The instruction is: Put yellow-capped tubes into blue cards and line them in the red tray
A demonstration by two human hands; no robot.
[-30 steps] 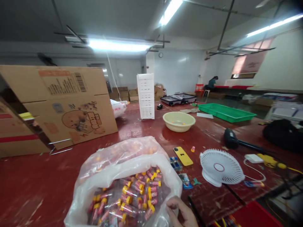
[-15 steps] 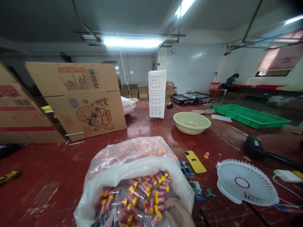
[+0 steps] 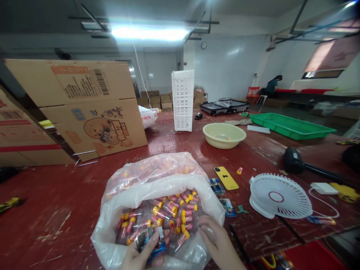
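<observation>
A translucent white plastic bag (image 3: 112, 210) lies open in front of me. Inside it are many small clear bottles (image 3: 171, 208) with yellow caps and red-and-white labels. My left hand (image 3: 144, 251), closed, pinches a small dark-and-blue printed packet (image 3: 144, 239) over the near part of the bag's mouth. At the right side of the opening is my right hand (image 3: 212, 236), its fingers bent and apart beside the bottles. Nothing shows between those fingers, and whether they touch a bottle or the bag's film is unclear.
Right of the bag lie a yellow phone (image 3: 226, 178), small blue packets (image 3: 228, 207) and a white fan (image 3: 281, 195). Beyond are a pale basin (image 3: 224, 140), a green tray (image 3: 292, 127) and a white basket (image 3: 183, 101). Cardboard boxes (image 3: 92, 101) stand left. A person (image 3: 272, 85) sits far back.
The view has tilted down and shifted slightly. My left hand has come further into view with the packet, over the bottles. My right hand has drawn up to the bag's right inner side.
</observation>
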